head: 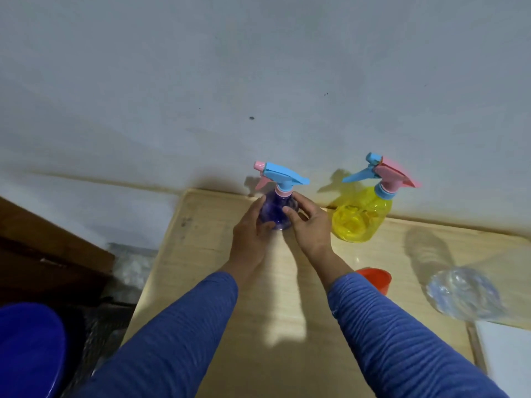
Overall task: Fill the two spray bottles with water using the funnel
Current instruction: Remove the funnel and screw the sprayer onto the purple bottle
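both arms stretched forward, blue ribbed sleeves down to the wrists. left hand and right hand facing each other, palms inward, fingers loosely curled. thumbs pointing toward one another, hands slightly apart.

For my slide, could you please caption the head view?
Both hands cup the purple spray bottle beside the yellow one.

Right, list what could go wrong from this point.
1. Both spray heads are screwed on; the left hand and right hand cup only the purple bottle's body, so twisting its head could tip it.
2. The yellow bottle stands right beside it and could get knocked.
3. The clear water bottle lies on its side near the table edge and might roll.
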Demonstrator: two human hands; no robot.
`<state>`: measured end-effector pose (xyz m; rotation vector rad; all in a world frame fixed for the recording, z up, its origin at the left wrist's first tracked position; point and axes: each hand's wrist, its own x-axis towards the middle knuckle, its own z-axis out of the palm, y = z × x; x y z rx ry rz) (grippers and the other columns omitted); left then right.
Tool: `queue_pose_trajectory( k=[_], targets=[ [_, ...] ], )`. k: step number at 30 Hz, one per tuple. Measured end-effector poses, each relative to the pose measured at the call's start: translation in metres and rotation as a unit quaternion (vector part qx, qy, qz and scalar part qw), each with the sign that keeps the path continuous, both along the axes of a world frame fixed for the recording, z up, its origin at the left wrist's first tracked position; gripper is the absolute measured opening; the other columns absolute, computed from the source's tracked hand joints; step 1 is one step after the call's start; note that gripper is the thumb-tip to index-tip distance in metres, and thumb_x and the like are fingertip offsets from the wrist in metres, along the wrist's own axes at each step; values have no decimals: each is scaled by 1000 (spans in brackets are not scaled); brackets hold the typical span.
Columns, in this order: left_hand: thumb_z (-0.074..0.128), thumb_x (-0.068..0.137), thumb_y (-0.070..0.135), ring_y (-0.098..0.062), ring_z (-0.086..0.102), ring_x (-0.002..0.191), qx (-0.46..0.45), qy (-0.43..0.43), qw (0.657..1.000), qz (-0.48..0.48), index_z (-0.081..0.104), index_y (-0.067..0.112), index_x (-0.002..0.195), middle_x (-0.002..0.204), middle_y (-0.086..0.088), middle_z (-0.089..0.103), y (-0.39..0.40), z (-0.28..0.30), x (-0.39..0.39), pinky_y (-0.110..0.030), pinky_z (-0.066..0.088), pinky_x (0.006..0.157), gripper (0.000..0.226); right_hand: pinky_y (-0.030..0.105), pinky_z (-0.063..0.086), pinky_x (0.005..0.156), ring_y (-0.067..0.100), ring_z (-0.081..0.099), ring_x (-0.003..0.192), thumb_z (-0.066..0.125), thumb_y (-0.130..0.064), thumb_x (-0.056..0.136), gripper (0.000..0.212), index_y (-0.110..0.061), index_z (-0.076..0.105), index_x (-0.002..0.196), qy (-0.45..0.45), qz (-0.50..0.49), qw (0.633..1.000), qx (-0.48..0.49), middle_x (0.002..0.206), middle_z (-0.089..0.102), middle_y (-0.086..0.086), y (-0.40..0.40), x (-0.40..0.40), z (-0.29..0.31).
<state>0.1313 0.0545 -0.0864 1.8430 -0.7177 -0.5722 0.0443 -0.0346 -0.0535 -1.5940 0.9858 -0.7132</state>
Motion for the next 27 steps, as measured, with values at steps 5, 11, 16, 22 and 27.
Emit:
queue_pose_trajectory(
  k=[5,11,16,22,27],
  targets=[
    [62,89,22,-6,58,109,-4,-5,1000,-27,45,28,136,126,8,60,1,1,3,-20,44,93,50,36,38,110,21,49,126,68,-8,80,58,-15,50,134,79,27,995,-56,136,52,8,7,-6,3],
    [65,86,25,-22,43,129,134,-69,986,-73,27,20,144,142,-4,44,10,18,5,-32,38,103,70,28,22,112,25,28,140,58,-28,90,71,-5,23,146,371,148,909,-122,152,30,11,9,-29,26],
    [48,94,44,-28,31,134,373,-195,897,-134,25,6,143,146,-12,36,32,52,-4,-39,33,105,66,34,38,101,30,43,129,56,-36,90,57,-7,41,136,518,240,811,-127,140,45,15,9,-48,51],
    [49,92,49,-26,41,122,393,-350,845,-102,41,8,129,130,-10,49,41,113,-32,-37,36,96,56,36,38,102,29,43,128,56,-34,90,56,-6,38,135,529,209,792,-221,139,42,14,16,-82,101],
    [51,89,45,-25,37,125,342,-358,866,-70,37,10,135,131,-9,48,41,174,-63,-36,36,97,59,38,43,92,27,47,124,56,-29,89,53,-9,37,134,500,166,799,-289,143,38,10,23,-118,158]
  ],
)
